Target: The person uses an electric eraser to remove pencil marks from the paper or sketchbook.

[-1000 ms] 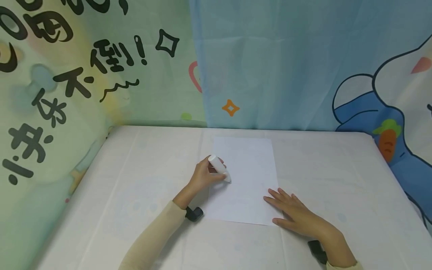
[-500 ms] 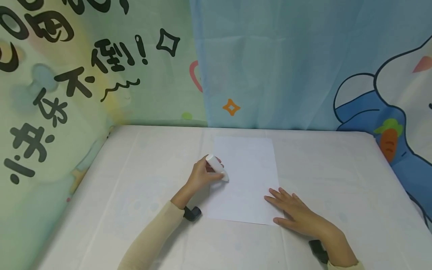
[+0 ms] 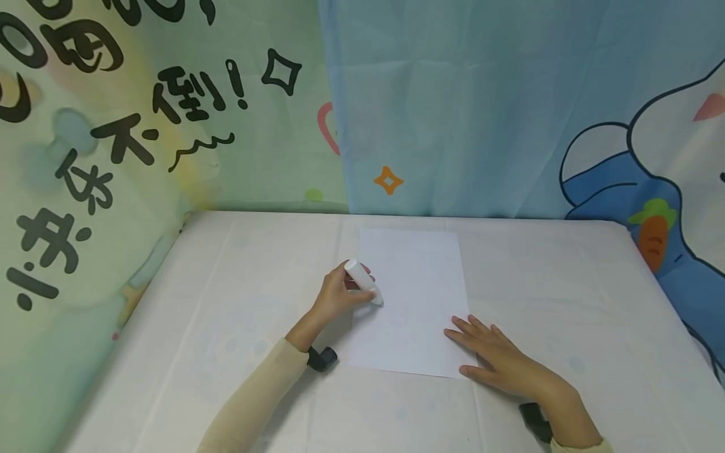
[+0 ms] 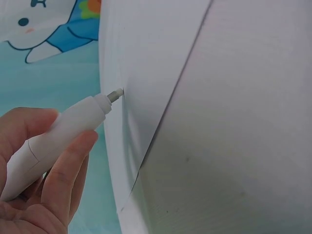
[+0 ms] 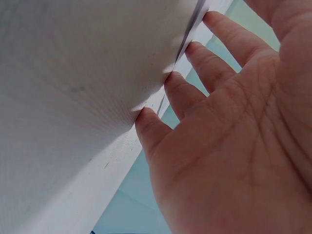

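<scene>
My left hand [image 3: 335, 294] grips a thick white pen [image 3: 362, 279] over the left part of a white paper sheet [image 3: 419, 296]. In the left wrist view the thumb and fingers of the hand [image 4: 53, 165] hold the pen [image 4: 73, 126], and its narrow tip meets the sheet [image 4: 146, 63]. My right hand [image 3: 504, 362] lies with spread fingers at the sheet's lower right edge. The right wrist view shows that hand's palm [image 5: 214, 146], its fingertips touching the surface along the paper's edge. Whatever is under the fingertips is hidden.
A white cloth [image 3: 238, 270] covers the table around the sheet. Behind it hangs a blue curtain [image 3: 481, 126] with a cartoon figure at the right; a green-yellow printed backdrop [image 3: 255, 170] with black lettering stands at the left. Black bands are on both wrists.
Compared with a second ago, my left hand and the pen have shifted slightly left. The right hand stays in nearly the same place on the sheet's edge.
</scene>
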{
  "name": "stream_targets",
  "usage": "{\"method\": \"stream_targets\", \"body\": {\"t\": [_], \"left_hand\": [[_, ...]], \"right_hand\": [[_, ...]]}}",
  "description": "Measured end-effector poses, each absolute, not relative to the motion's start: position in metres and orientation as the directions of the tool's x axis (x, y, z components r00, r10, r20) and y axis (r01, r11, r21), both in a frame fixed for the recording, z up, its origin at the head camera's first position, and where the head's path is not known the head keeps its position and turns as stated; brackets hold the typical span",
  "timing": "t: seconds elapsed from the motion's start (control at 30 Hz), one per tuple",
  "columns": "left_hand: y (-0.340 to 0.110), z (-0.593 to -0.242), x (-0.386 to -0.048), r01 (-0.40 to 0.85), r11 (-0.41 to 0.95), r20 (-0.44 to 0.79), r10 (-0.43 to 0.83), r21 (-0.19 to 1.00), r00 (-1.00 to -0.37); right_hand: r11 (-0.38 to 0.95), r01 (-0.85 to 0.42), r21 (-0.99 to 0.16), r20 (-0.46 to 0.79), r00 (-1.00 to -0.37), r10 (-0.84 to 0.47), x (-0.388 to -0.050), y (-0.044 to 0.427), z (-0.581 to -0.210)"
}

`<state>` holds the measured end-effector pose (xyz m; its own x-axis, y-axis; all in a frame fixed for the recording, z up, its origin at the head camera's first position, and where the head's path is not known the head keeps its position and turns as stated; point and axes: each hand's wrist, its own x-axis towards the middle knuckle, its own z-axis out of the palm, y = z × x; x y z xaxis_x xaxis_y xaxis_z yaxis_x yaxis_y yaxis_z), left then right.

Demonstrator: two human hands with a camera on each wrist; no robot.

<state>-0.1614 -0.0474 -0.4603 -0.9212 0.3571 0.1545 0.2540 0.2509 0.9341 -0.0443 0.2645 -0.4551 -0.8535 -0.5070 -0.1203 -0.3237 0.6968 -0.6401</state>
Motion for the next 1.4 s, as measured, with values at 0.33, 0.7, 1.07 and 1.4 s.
{"method": "stream_targets", "body": {"t": [0.33, 0.7, 1.07, 1.4], "left_hand": [[-0.044, -0.462, -0.162, 0.273, 0.248, 0.169, 0.371, 0.929, -0.913], [-0.04, -0.461, -0.161, 0.288, 0.249, 0.178, 0.385, 0.925, -0.905], [-0.036, -0.46, -0.161, 0.284, 0.242, 0.175, 0.39, 0.928, -0.904], [-0.033, -0.461, -0.161, 0.294, 0.229, 0.185, 0.402, 0.928, -0.897]], "right_hand": [[0.692, -0.319, -0.647, -0.122, -0.853, -0.507, -0.044, 0.265, -0.456], [0.692, -0.322, -0.646, -0.112, -0.857, -0.503, -0.043, 0.264, -0.455], [0.7, -0.305, -0.645, -0.132, -0.858, -0.496, -0.043, 0.263, -0.452], [0.704, -0.304, -0.642, -0.136, -0.859, -0.494, -0.043, 0.263, -0.451]]}}
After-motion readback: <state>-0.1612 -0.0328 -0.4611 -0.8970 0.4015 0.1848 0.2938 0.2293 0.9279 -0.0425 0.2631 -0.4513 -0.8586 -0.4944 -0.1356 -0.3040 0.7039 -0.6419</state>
